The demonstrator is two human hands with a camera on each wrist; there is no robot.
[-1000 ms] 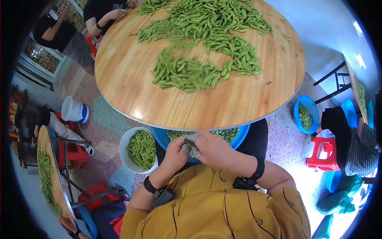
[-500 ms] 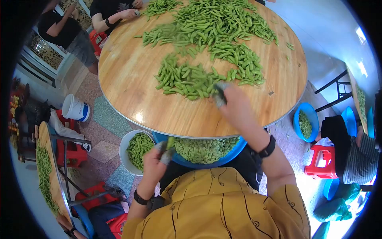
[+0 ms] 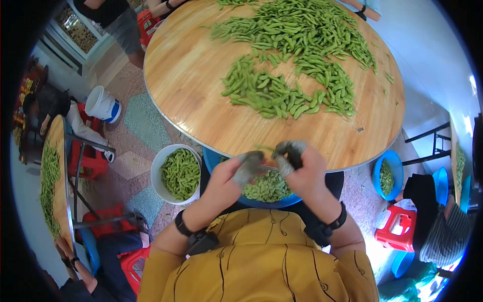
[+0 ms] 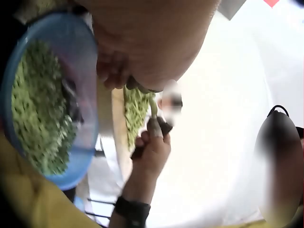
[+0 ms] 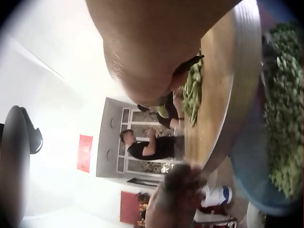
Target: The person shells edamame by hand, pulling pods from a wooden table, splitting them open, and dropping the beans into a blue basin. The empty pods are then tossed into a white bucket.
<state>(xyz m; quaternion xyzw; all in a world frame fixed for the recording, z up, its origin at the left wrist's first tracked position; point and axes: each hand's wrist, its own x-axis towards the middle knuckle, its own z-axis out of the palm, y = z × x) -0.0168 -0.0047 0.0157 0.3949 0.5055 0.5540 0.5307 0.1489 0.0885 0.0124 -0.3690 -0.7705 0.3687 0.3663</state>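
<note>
Reaches forward from the mustard shirt [image 3: 251,256] with both arms bent and forearms angled inward, toward the near edge of the round table [image 3: 201,116]. Brings the wrists well apart, the fingertips much nearer each other, one hand facing the other at that edge.

With the right hand [image 3: 307,176], pinches a single green pod [image 3: 264,147] between thumb and fingers, closed down to the pod's thickness, the rest of the fingers curled in. Points the pod out of the grip toward the left fingertips, just above the near edge of the round table. With the left hand [image 3: 224,181], reaches in from the other side at the same edge, knuckles bent; too blurred at the fingertips to tell how far open, or whether closed on anything. Wears grey coverings on some fingers of both hands, and a dark band around each wrist, with a small black device just beside.

Below the near edge of the round table, under the hands, has a blue basin [image 3: 211,158] with shelled beans [image 3: 269,186] in it. Just left of that basin, also below the table edge, has a white bucket [image 3: 187,201] full of pods. On the round table, beyond the hands, has a curved cluster of pods [image 3: 274,93], with a larger pod heap [image 3: 307,30] toward the far side. To the right of the round table, on the floor, shows a smaller blue tub [image 3: 376,176] with greens inside, near a red stool [image 3: 385,234].
</note>
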